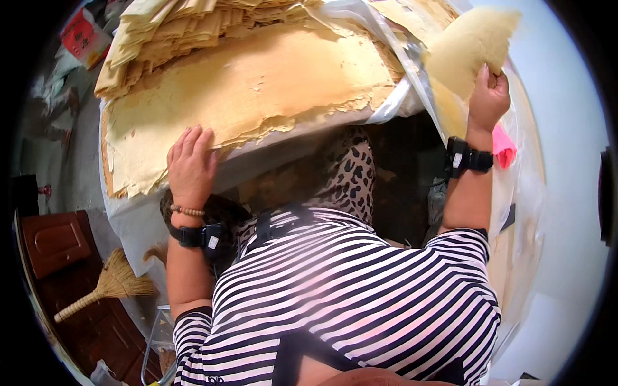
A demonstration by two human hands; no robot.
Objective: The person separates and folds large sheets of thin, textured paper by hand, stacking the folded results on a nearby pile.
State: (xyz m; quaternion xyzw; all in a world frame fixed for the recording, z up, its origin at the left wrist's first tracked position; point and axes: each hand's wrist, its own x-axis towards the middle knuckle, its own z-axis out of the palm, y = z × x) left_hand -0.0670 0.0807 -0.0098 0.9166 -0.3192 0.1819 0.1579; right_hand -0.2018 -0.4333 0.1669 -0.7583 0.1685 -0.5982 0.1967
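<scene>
A wide stack of thin, pale yellow sheets with ragged edges, which look like dried tofu skin, lies in front of me. My left hand rests at its near edge toward the left, fingers stretched out over the top sheet and holding nothing. Raised at the far right, my right hand pinches the lower edge of a loose yellow sheet between thumb and fingers. That sheet stands up, apart from the wide stack.
Folded yellow sheets are piled behind the stack. Clear plastic film runs along its right side. A pink cloth-like item lies beside my right wrist. On the left are a straw broom, a brown cabinet door and a red-and-white bag.
</scene>
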